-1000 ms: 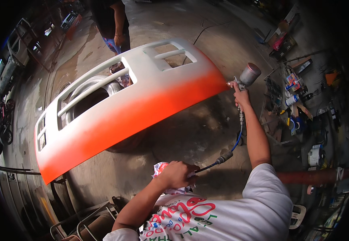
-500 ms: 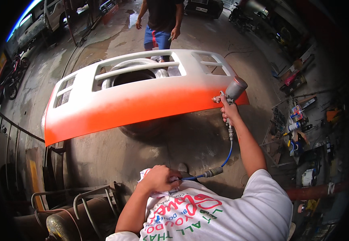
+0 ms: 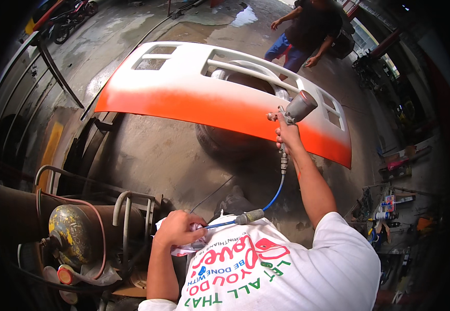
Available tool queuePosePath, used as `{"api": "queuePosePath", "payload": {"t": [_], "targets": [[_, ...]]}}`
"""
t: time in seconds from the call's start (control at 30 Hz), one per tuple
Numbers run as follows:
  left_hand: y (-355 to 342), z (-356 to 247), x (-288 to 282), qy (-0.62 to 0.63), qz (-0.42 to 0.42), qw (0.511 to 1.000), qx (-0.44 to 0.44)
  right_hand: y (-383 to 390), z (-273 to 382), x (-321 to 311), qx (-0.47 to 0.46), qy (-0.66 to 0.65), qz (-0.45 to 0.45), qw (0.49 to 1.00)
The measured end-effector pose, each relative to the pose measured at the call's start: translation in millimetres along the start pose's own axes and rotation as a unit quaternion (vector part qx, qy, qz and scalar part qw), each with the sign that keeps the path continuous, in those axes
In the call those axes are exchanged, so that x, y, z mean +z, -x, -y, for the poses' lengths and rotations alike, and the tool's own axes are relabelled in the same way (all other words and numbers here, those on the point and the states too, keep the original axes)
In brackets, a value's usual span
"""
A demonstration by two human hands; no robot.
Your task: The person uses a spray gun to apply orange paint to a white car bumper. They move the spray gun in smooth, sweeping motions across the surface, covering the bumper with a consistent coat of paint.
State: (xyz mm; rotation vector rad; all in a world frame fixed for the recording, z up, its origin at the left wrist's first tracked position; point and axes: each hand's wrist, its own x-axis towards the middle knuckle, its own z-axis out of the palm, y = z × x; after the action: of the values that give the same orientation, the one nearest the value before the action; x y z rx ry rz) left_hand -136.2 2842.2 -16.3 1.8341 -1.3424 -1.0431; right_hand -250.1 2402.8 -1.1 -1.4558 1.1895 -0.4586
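Observation:
My right hand (image 3: 288,136) is closed round the handle of a spray gun (image 3: 301,107) with a grey cup on top. The gun is held over the lower right part of a vehicle's front panel (image 3: 183,106), white above and orange along its lower edge, with cut-out openings. A blue air hose (image 3: 278,194) runs from the gun's handle through a grey coupling (image 3: 250,216) to my left hand (image 3: 179,228). That hand is closed at my waist, on the hose and a crumpled white cloth (image 3: 198,237); its fingertips are partly hidden.
Tyres (image 3: 217,142) stand under and behind the panel. Beyond it is another person (image 3: 308,39) in blue shorts. A worn gas cylinder (image 3: 72,228) and metal tube frame (image 3: 124,207) are at lower left, a metal railing (image 3: 54,70) at upper left. Tools and cans (image 3: 383,215) clutter the right.
My view has turned left, so the panel appears tilted and farther right. The spray gun now overlaps the panel farther in from its right end. Both hands keep their hold.

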Motion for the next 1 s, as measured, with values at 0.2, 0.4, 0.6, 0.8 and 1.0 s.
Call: {"api": "queuePosePath", "payload": {"t": [0.2,0.4,0.6,0.8,1.0], "targets": [[61,40,4,0.078,-0.109,0.99,-0.039,-4,36,114,-0.027,0.018,0.063,0.997],[92,54,2,0.135,-0.175,0.968,-0.12,-15,72,228,-0.042,-0.001,0.105,0.994],[99,76,-3,0.178,-0.268,0.937,-0.135,-42,104,348,-0.077,0.002,0.195,0.978],[85,89,-33,0.221,-0.328,0.896,-0.201,-69,135,468,-0.079,-0.007,0.261,0.962],[61,100,-72,0.221,-0.378,0.864,-0.247,-91,159,585,-0.087,-0.011,0.301,0.95]]}}
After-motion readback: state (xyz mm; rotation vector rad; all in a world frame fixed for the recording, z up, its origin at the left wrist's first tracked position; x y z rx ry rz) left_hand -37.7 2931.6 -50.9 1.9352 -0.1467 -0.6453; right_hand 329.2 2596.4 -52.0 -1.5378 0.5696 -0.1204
